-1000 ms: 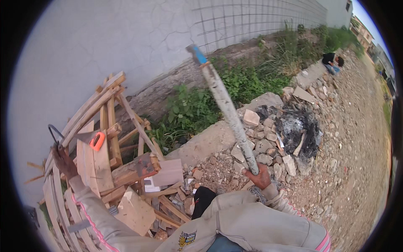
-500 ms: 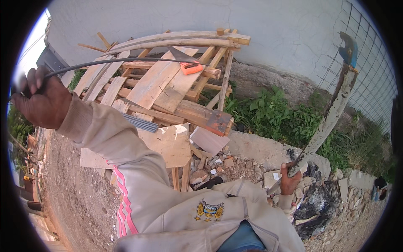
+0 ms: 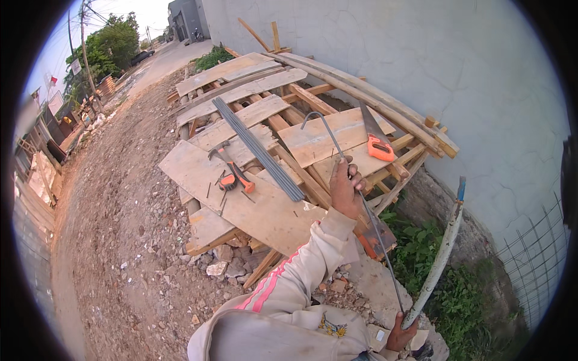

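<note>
My left hand (image 3: 348, 188) is closed around a thin grey metal rod (image 3: 379, 231) above the boards. The rod's far end bends over into a hook, and its lower end runs down to my right hand (image 3: 402, 334). That hand grips the bottom of a long, worn, pale pole (image 3: 438, 259) with a blue tip, which leans up to the right. Whether my right fingers also hold the rod's end, I cannot tell. Nearest my left hand lie an orange-handled handsaw (image 3: 379, 146) and a bundle of grey rods (image 3: 259, 150).
A claw hammer (image 3: 232, 167), an orange tape measure (image 3: 227, 182) and several loose nails lie on plywood (image 3: 271, 213) over stacked timber. A pale wall (image 3: 469, 78) stands behind. Plants (image 3: 460, 301) and wire mesh (image 3: 536, 259) are at right, rubble (image 3: 229, 265) below, gravel road (image 3: 114, 240) left.
My left hand has come from the far left to the middle with the rod, whose hooked end now shows. The pole has dropped lower. The view has swung left, bringing in the road and hammer.
</note>
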Action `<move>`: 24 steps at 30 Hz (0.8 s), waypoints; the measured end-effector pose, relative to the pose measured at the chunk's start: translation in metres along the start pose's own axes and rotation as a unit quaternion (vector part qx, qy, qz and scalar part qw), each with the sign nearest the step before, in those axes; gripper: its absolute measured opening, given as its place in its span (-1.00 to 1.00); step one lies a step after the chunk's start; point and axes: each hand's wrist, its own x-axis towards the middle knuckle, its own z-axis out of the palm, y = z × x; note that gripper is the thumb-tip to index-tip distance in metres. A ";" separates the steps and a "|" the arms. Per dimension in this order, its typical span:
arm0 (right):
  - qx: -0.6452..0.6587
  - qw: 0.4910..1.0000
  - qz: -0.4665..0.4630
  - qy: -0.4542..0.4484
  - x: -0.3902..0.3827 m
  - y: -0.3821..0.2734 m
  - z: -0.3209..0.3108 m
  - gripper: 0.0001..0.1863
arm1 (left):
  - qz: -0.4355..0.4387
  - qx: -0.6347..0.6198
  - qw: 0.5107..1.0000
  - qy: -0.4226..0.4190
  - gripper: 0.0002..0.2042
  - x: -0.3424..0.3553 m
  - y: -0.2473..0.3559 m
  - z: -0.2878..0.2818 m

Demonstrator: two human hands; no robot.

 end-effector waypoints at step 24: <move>-0.221 0.975 0.001 0.029 0.040 0.014 -0.066 -0.64 | 0.185 0.758 0.619 -0.085 -0.59 0.139 0.045 -0.141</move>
